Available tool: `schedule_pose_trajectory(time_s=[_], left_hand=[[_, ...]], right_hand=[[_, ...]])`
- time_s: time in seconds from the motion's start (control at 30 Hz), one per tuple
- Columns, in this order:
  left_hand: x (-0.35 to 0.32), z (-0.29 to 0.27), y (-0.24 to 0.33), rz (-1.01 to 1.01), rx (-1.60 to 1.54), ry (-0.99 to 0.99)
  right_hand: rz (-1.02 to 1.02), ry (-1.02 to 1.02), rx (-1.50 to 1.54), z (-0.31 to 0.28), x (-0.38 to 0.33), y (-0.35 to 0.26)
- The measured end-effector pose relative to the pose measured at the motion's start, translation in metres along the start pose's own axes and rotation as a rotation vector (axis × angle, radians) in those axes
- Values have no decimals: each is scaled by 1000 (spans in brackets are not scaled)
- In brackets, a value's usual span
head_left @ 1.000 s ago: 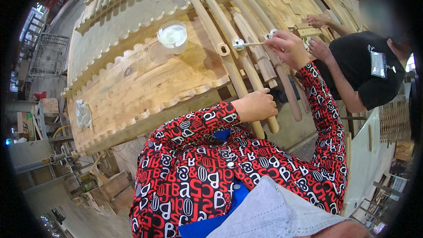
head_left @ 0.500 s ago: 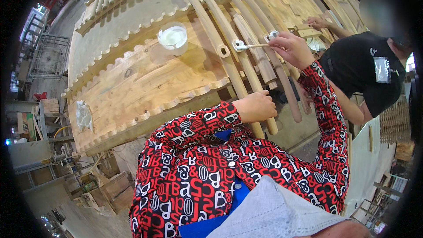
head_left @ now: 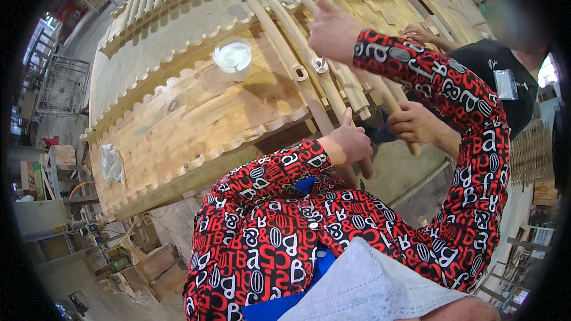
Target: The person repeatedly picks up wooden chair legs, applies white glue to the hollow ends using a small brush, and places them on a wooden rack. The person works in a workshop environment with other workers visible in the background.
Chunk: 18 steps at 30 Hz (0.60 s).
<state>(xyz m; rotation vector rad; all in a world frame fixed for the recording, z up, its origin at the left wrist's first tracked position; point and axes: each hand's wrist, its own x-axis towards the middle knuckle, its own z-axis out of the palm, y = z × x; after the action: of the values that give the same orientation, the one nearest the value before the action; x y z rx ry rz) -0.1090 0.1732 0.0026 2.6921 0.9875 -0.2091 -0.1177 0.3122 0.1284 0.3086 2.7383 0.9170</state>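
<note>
Wooden rail (head_left: 333, 94), smeared white midway, juts past the worktop (head_left: 172, 110) — left hand (head_left: 348, 145) curled around its near end; right hand (head_left: 336, 32) blurred, half-bent — whether holding anything, I cannot tell.

Smooth, matt bare wood forms the rail (head_left: 334, 100) under your left hand (head_left: 347, 144), its socket (head_left: 320, 65) coated in glossy, wet-looking white paste; before you are a translucent plastic tub (head_left: 237, 75), a grained, knotted wooden panel (head_left: 178, 104) and a crumpled plastic bag (head_left: 112, 165), while your shirt (head_left: 256, 244) is matt printed cloth and your mask (head_left: 380, 279) pale, finely textured fabric.
</note>
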Motion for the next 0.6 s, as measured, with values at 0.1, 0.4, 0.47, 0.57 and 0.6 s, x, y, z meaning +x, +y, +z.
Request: schedule_pose_trajectory(time_s=[0.1,0.4,0.47,0.57,0.6], left_hand=[[-2,-2,-1,8,-20,13],[-21,-5,-7,55,-122,308],[-40,-6,-11,22,-197,479],[-85,-2,-22,-103,-253,651],[-101,1,-24,-191,-263,654]], right_hand=[[12,58,-2,-2,4,5],[254,318,491,46,-71,55],[376,469,701,82,-83,42],[488,608,850,128,-82,11],[563,545,876,139,-83,4]])
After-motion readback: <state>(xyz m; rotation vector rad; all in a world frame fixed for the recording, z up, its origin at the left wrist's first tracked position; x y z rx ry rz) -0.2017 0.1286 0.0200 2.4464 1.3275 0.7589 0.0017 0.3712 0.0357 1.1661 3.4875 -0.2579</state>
